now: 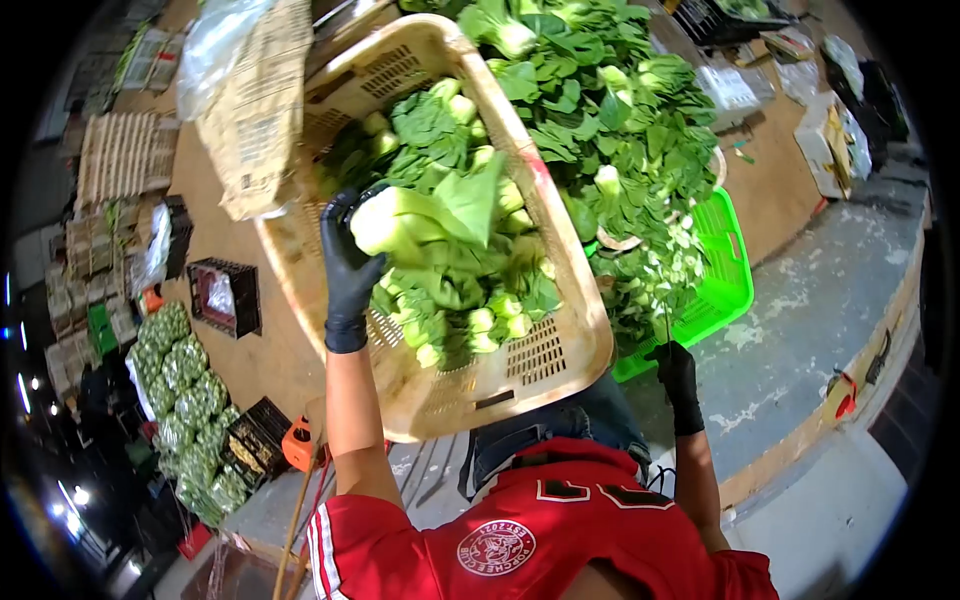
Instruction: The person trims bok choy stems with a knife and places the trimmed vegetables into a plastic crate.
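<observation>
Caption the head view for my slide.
Gloved left hand holds leafy greens over a tan basket; right hand near a green basket.

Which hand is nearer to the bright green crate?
Right. The right hand is by the green crate's near side; the left hand is farther off, over the tan crate, holding a leafy vegetable.

recorded on tan floor (230,245) a dark crate (246,300) with clear plastic (219,292) inside, and on worn grey surface (800,300) a green basket (731,240).

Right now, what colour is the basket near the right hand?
Bright green. The basket near the right hand shows best in the head view.
</observation>
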A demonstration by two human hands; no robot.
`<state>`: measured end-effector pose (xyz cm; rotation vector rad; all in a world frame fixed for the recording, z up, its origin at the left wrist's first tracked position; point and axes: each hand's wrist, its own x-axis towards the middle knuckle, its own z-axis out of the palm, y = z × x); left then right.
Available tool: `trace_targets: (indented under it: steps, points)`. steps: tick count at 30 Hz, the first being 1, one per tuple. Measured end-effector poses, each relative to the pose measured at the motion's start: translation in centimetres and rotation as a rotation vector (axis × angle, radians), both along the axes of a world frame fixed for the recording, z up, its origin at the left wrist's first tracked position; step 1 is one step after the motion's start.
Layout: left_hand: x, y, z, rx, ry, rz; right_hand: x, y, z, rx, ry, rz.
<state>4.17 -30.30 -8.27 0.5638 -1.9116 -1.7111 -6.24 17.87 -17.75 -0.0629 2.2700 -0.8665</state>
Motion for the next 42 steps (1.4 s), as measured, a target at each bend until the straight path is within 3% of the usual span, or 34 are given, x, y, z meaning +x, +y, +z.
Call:
trace_targets:
  steps: [2, 5, 8, 10, 12, 14, 17, 19, 26, 27, 28, 30, 32, 34, 37, 39, 40, 41, 42]
  points:
    - [-1.0, 1.4, 5.9, 0.153, 0.152, 0.030, -0.4, 0.4, -1.2, -0.118, 0.058, -0.012]
    - [-0.4, 2.1, 4.5, 0.529, 0.265, -0.095, -0.9, -0.5, 2.0, -0.179, 0.021, -0.100]
    - [-3.4, 10.0, 4.0, 0.838, 0.163, -0.084, -1.2, 0.3, 5.3, -0.243, -0.011, -0.225]
    - [-4.9, 15.1, 3.2, 1.068, 0.042, -0.097, -1.2, 0.8, 8.7, -0.223, 0.177, -0.094]
    - [-7.3, 17.9, 2.7, 0.450, -0.069, -0.449, -1.0, 2.2, 10.5, 0.060, 0.357, 0.087]
    - [-8.7, 22.4, 4.8, 0.171, -0.115, -0.581, -0.6, 1.8, 14.6, 0.016, 0.579, 0.188]
    - [-9.6, 27.2, 6.3, -0.173, -0.130, -0.732, -0.7, 1.2, 17.4, -0.001, 0.683, 0.271]
    - [-9.6, 29.6, 6.3, -0.199, -0.174, -0.747, -0.7, 2.2, 16.5, -0.096, 0.784, 0.247]
    - [-9.5, 33.9, 5.3, -0.249, -0.227, -0.846, 1.5, 6.1, 15.7, -0.151, 0.734, 0.107]
    - [-9.4, 35.0, 5.2, -0.238, -0.132, -0.900, 1.5, 6.6, 15.3, -0.143, 0.724, 0.076]
    - [-9.5, 36.0, 5.7, -0.375, -0.115, -0.888, 1.5, 7.0, 14.7, -0.135, 0.708, 0.045]
    - [-10.0, 36.9, 5.5, -0.468, -0.158, -0.930, 1.6, 8.0, 12.6, -0.113, 0.693, -0.028]
    - [-9.8, 38.3, 4.8, -0.366, -0.204, -0.954, 2.1, 8.8, 8.6, -0.083, 0.696, -0.123]
    - [-9.7, 38.4, 2.6, -0.223, -0.282, -0.974, 2.8, 8.8, 6.1, -0.076, 0.570, -0.185]
    - [-9.9, 37.9, 0.6, -0.393, -0.360, -0.995, 2.9, 8.3, 3.3, -0.013, 0.422, -0.187]
    - [-9.8, 37.7, 1.4, -0.368, -0.244, -1.067, 3.8, 12.0, -8.3, 0.008, 0.309, -0.313]
    - [-9.4, 37.4, 2.0, -0.352, -0.192, -1.108, 4.6, 15.2, -8.4, 0.063, 0.105, -0.387]
    - [-9.7, 37.6, 3.0, -0.312, -0.202, -1.114, 5.7, 18.2, -8.5, 0.161, 0.132, -0.266]
    - [-10.4, 37.9, 2.3, -0.198, -0.259, -1.076, 4.8, 18.7, -5.7, 0.257, 0.007, -0.378]
